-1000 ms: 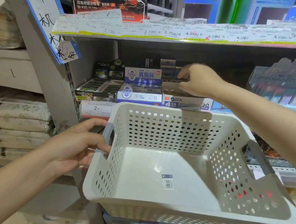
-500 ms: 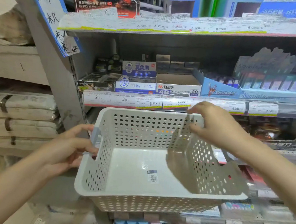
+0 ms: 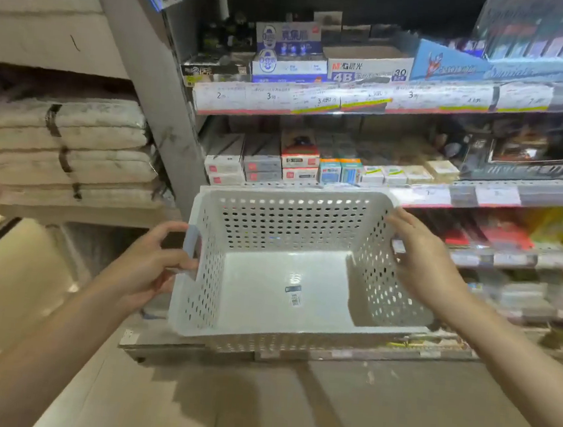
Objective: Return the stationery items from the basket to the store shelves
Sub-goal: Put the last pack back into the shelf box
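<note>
Store shelves stocked with boxed stationery, grey perforated basket held in front, only a label sticker inside, left hand curled round its left handle, right hand fingers straight against right wall

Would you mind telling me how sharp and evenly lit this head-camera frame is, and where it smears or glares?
Head view: the basket and both hands, left hand and right hand, are fairly sharp; the shelves at right smear with motion blur; the upper shelf recess is dark; a pale glare spot sits on the basket floor; straight uprights bow from the wide lens.
</note>
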Motion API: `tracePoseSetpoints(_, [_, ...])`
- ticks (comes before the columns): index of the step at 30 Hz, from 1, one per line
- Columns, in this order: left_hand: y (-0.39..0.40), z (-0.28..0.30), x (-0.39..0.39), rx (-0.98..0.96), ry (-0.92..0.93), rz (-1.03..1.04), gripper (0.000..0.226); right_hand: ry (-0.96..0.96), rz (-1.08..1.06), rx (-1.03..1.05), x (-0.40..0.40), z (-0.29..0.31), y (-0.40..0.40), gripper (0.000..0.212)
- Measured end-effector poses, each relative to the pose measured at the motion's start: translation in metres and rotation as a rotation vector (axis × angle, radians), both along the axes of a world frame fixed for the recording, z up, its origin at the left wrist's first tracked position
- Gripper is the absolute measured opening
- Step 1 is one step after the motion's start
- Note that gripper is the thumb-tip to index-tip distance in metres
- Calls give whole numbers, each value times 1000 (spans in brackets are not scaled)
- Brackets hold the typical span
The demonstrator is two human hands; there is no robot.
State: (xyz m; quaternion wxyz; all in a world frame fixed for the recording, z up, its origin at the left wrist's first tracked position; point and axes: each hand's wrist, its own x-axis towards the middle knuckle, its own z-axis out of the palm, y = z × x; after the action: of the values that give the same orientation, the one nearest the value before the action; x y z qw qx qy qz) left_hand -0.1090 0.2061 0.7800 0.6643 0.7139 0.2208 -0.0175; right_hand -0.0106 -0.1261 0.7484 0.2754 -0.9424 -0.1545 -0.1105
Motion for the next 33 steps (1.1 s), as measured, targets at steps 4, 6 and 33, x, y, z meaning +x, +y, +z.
tracePoseSetpoints(4, [-1, -47, -16, 35, 68, 4, 57, 69, -11, 76, -21, -53, 5, 72])
tracePoseSetpoints(6, [-2, -74, -19, 32, 102, 1, 64, 100, -29, 100, -27, -81, 4, 71])
tracePoseSetpoints(33, [-30, -587, -13, 98, 291, -86, 87, 333, -9, 176, -30, -585, -20, 65])
